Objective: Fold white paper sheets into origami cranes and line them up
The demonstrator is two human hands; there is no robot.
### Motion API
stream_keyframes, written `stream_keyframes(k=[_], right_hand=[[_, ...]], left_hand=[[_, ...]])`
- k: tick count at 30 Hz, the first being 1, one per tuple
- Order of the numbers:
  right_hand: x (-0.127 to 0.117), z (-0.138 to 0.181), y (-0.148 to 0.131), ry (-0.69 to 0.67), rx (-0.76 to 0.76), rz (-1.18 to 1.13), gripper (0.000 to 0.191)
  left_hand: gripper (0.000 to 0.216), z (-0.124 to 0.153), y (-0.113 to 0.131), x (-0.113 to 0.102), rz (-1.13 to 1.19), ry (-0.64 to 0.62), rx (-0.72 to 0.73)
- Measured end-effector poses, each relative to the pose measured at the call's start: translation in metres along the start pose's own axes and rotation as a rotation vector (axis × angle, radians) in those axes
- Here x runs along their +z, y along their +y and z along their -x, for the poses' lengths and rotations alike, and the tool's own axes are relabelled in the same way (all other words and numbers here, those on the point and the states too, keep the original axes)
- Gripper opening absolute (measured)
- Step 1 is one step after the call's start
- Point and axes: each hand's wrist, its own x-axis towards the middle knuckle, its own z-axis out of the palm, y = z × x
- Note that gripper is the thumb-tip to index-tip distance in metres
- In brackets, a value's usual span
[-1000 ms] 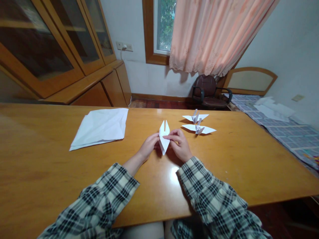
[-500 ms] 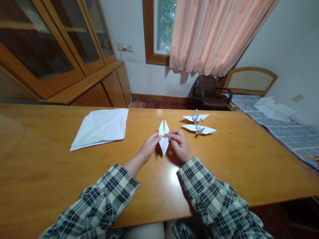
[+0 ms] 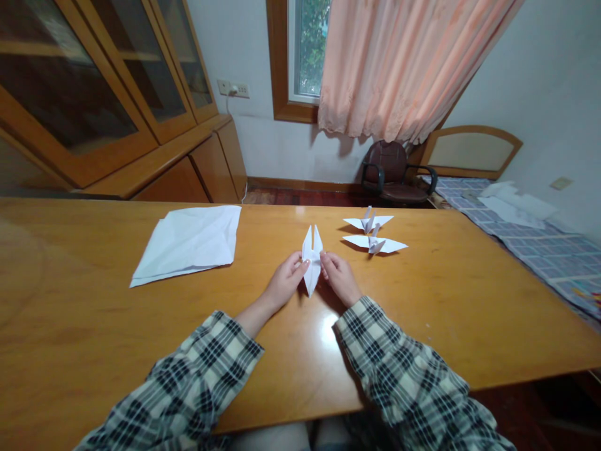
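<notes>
A narrow folded white paper piece (image 3: 312, 257), split into two points at its far end, lies on the wooden table (image 3: 84, 326) in front of me. My left hand (image 3: 285, 282) pinches its left edge with closed fingertips. My right hand (image 3: 339, 277) presses its right edge, fingers curled together. Both arms wear plaid sleeves.
Two finished white paper cranes (image 3: 373, 233) sit just beyond my right hand. A stack of white paper sheets (image 3: 190, 242) lies to the left. Behind the table are a wooden glass-door cabinet (image 3: 94, 94), a dark armchair (image 3: 394, 172), a pink curtain and a bed with papers at the right.
The right flap of the paper piece has been folded inward, so the piece is now narrower. My right fingers have slid from its upper middle to its right edge.
</notes>
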Motion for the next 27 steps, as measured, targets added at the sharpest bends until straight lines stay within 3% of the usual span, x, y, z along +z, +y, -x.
stream_keyframes(k=[13, 27], right_hand=[[0.0023, -0.0006, 0.0013, -0.091, -0.055, -0.064, 0.047], [0.0034, -0.0002, -0.0021, -0.084, -0.065, -0.063, 0.045]], left_hand=[[0.032, 0.0022, 0.0044, -0.0008, -0.080, 0.047, 0.046], [0.032, 0.0010, 0.0036, -0.0017, -0.071, 0.047, 0.033]])
